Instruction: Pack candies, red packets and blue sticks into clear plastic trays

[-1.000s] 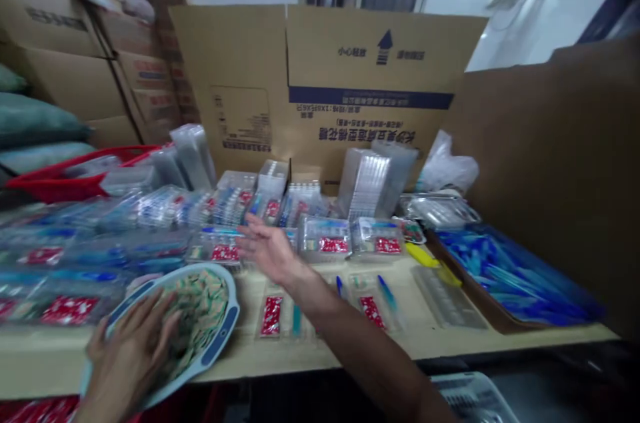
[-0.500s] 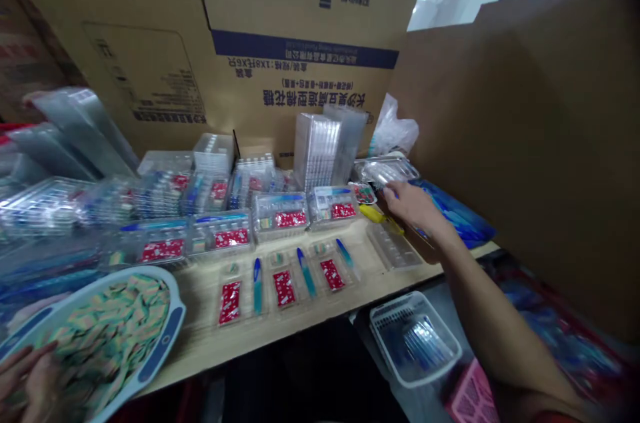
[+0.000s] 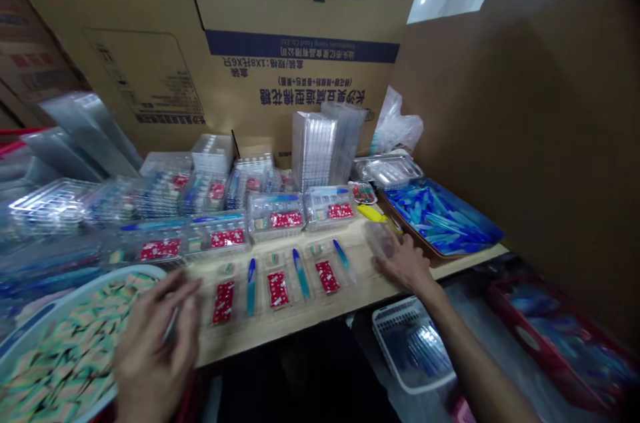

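My left hand (image 3: 157,343) hovers at the right rim of a light-blue basin (image 3: 113,391) full of small striped pieces. Its fingers are curled together, blurred, around something small I cannot make out. On the right, my right hand (image 3: 406,264) grips a clear plastic tray (image 3: 379,239) at the table's front, fingers over its edge. Between the hands lie several clear trays, each with a red patterned packet (image 3: 278,289), a striped piece (image 3: 271,259) and a blue pen (image 3: 301,274).
Behind stand filled clear boxes (image 3: 276,215) and upright stacked trays (image 3: 313,149) before a cardboard wall (image 3: 150,3). A carton of blue pens (image 3: 440,216) and a yellow object (image 3: 371,212) lie right. Below is a white basket (image 3: 414,346).
My left hand has come out of the basin and moved right. My right hand has drawn back from the pen carton and down onto the clear tray, which has shifted left.
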